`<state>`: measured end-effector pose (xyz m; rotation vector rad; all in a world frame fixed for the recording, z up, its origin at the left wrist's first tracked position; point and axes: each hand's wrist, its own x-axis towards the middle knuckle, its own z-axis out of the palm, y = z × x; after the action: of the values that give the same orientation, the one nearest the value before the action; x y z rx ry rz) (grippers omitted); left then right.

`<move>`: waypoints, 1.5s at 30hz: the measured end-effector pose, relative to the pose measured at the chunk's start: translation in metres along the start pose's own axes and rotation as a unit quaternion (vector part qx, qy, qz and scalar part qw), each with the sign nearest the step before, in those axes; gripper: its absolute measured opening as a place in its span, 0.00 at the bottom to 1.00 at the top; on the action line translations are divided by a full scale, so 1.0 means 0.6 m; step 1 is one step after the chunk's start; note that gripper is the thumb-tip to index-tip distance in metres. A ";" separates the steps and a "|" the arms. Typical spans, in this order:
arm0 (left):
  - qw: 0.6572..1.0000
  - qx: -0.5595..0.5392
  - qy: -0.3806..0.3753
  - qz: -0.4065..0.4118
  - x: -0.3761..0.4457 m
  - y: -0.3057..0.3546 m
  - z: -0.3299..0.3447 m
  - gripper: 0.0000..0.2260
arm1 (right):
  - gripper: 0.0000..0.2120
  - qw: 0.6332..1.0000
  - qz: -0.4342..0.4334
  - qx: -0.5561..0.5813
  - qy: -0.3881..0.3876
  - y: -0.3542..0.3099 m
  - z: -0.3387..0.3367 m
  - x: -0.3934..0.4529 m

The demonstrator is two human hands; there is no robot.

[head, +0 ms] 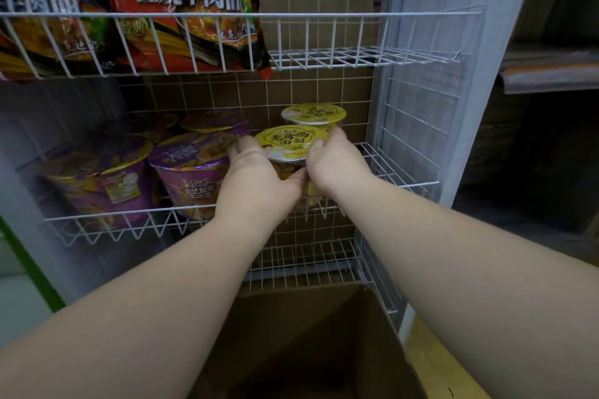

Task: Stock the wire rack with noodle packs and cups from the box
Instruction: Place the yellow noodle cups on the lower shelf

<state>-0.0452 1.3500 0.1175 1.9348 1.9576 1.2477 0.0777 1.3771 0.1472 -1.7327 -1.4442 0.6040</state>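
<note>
Gripped a yellow noodle cup from both sides over the middle shelf of the white wire rack: left hand curled round its left flank, fingers reaching up to the lid rim; right hand curled round its right flank, thumbs nearly meeting at the front of the cup. Sat toward the right end of that shelf, close behind its front rail. Stood directly behind it, nearer the back grid, a second yellow cup, upright, lid facing up. Filled the left part of the same shelf with purple noodle cups, the nearest just beside the left hand. Leaned red noodle packs against the front rail of the upper shelf, at its left and centre. Lay open below the rack, at the bottom edge of view, the cardboard box.
</note>
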 end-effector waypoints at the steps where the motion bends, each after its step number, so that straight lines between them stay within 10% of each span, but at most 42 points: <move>1: 1.000 0.006 0.001 0.002 -0.001 0.000 -0.002 0.37 | 0.22 1.000 -0.003 -0.011 -0.003 -0.002 0.000 0.001; 12: 0.999 0.042 0.005 0.017 -0.036 0.007 -0.017 0.41 | 0.26 0.997 -0.057 0.024 0.038 0.010 0.009 -0.007; 19: 0.988 -0.150 -0.002 -0.029 -0.064 0.003 -0.044 0.28 | 0.20 0.952 -0.118 0.267 0.088 0.063 0.004 -0.080; 29: 0.967 -0.251 -0.034 0.005 -0.143 0.002 -0.061 0.22 | 0.26 0.938 -0.103 0.328 0.040 0.102 -0.003 -0.194; 45: 0.924 -0.137 -0.285 -0.215 -0.386 -0.141 0.046 0.21 | 0.30 0.979 0.111 0.015 -0.170 0.300 0.095 -0.365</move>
<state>-0.0538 1.1731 -0.0561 1.4076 1.6611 0.6901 0.0877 1.1734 -0.0576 -1.8455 -1.4654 1.0792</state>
